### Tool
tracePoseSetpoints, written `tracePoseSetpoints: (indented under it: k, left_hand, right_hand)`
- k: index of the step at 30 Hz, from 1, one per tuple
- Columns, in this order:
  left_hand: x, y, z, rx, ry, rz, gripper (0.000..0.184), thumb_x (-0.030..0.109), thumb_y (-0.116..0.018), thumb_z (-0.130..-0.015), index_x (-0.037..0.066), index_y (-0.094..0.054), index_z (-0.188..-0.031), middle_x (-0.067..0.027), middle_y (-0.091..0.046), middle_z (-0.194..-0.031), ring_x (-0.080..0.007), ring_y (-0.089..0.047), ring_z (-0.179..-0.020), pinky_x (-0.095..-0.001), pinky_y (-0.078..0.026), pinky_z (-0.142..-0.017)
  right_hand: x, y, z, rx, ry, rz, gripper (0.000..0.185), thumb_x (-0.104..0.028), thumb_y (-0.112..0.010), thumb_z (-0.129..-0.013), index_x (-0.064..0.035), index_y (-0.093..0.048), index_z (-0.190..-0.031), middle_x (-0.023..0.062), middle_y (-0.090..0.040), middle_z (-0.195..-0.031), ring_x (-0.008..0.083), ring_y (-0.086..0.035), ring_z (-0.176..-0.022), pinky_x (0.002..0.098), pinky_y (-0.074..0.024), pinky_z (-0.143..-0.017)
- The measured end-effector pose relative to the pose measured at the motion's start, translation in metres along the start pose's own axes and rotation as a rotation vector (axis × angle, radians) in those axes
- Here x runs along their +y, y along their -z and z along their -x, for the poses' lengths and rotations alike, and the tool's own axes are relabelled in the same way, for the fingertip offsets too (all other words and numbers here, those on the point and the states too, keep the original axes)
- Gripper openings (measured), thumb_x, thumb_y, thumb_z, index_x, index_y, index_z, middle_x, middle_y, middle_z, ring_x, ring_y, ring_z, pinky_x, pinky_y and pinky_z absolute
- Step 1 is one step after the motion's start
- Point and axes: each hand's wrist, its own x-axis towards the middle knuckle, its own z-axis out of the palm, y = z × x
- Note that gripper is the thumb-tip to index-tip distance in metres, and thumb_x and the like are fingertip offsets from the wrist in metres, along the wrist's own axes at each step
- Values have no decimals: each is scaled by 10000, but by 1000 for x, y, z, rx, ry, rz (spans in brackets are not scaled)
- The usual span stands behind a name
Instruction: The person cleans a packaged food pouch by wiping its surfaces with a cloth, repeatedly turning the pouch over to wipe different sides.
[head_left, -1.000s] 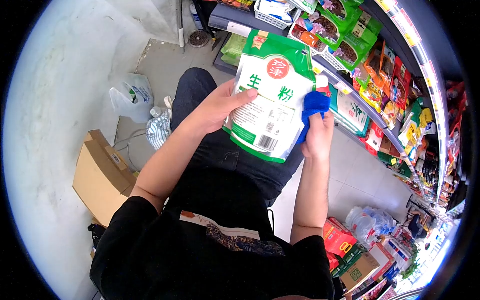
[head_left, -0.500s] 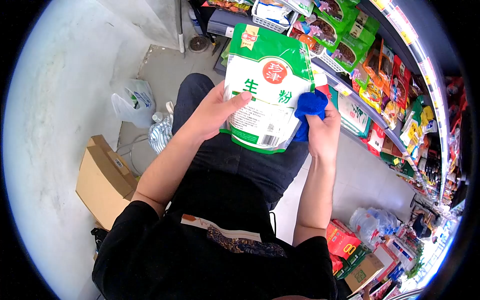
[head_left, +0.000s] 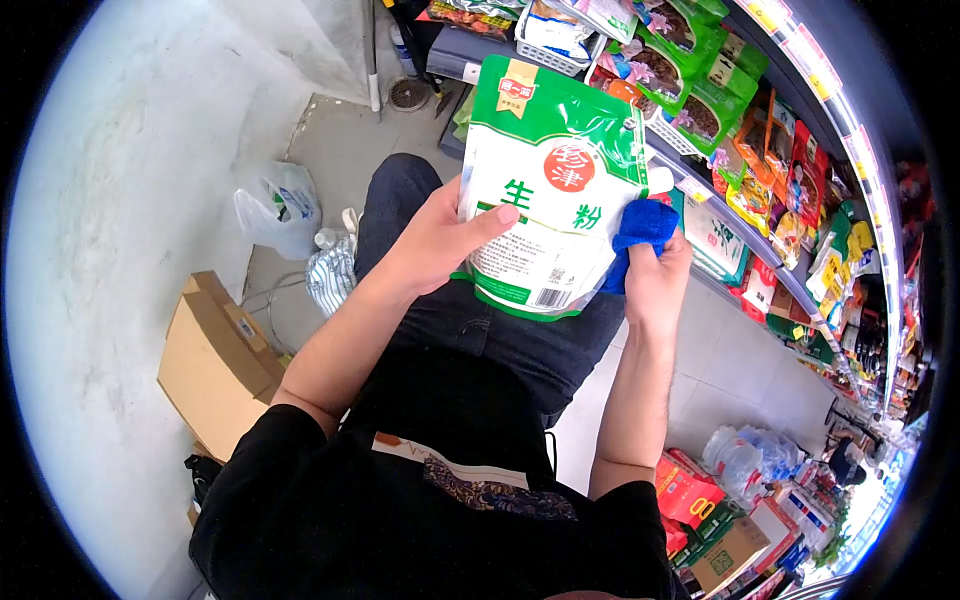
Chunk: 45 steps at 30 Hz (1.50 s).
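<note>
Left grip (head_left: 436, 240) pinches a green-and-white plastic pouch (head_left: 557, 188) at eight o'clock; right grip (head_left: 658, 282) clutches crumpled blue cloth (head_left: 645, 226) at four. Handling looks underway, remainder unclear.

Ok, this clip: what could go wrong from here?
The pouch could slip if the left hand, thumb on its front, loosens; the right hand seems to meet its edge through a cloth.

Swung forward, it might knock bags on the shelf, which looks close beyond.
</note>
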Motion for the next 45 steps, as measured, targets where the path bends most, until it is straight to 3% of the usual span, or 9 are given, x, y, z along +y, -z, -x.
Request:
tracePoseSetpoints:
  k: [6, 12, 18, 21, 24, 28, 32, 45]
  left_hand:
    - [1, 1, 4, 22, -23, -42, 468, 180, -633, -847, -11, -438, -1227, -102, -585, -1134, -164, -571, -1012, -312, -460, -867]
    - [2, 2, 6, 41, -4, -38, 436, 173, -598, -870, -4, -434, -1233, -105, -581, -1141, -164, -575, -1008, -313, -459, -869]
    - [1, 1, 9, -2, -31, 10, 432, 184, -578, -891, -16, -420, -1239, -98, -567, -1151, -152, -559, -1016, -296, -465, -864]
    - [-1, 2, 10, 19, -19, 69, 435, 179, -582, -888, -12, -419, -1243, -99, -565, -1158, -158, -559, -1023, -301, -464, -866]
    - [-5, 6, 11, 28, -28, 96, 412, 156, -581, -884, -14, -432, -1228, -101, -570, -1151, -165, -570, -1011, -311, -471, -860]
    - [-10, 0, 20, 131, -46, 50, 387, 133, -593, -870, -15, -457, -1201, -104, -590, -1117, -176, -593, -973, -326, -483, -845]
    - [-19, -12, 34, 40, -100, 225, 435, 127, -618, -851, -10, -446, -1227, -111, -570, -1162, -200, -572, -1035, -354, -462, -891]
    - [-25, -17, 42, -81, -101, 311, 499, 115, -618, -850, 17, -398, -1286, -117, -496, -1263, -243, -504, -1146, -410, -418, -957]
  right_hand:
    - [-2, 2, 3, -42, 43, -22, 88, 22, -571, -800, -10, -633, -855, -1, -630, -770, 52, -557, -692, 205, -452, -635]
    - [-5, 5, 7, -69, 45, -80, 268, 44, -593, -776, 5, -589, -1041, 18, -632, -854, 61, -570, -713, 215, -474, -662]
    - [-15, 13, 8, -180, 35, -27, 387, 85, -608, -720, 13, -565, -1098, 9, -619, -866, 60, -572, -737, 214, -479, -667]
    - [-19, 9, 10, -188, 67, -16, 388, 10, -627, -740, 30, -544, -1118, 26, -622, -884, 73, -578, -751, 207, -480, -664]
    - [-17, 11, 12, -197, 41, -54, 373, 81, -621, -713, 14, -580, -1077, 4, -617, -873, 57, -567, -773, 207, -475, -675]
    - [-15, 12, 10, -141, 89, -108, 327, 75, -610, -729, 17, -596, -1050, 18, -629, -896, 65, -574, -785, 217, -478, -697]
    - [-25, 15, 6, -158, 144, -129, 266, 58, -603, -746, 17, -616, -1008, 31, -645, -883, 73, -582, -770, 226, -481, -705]
    - [-39, 12, -2, -219, 161, -130, 193, 51, -607, -754, 7, -639, -939, 13, -651, -841, 56, -573, -753, 215, -466, -687]
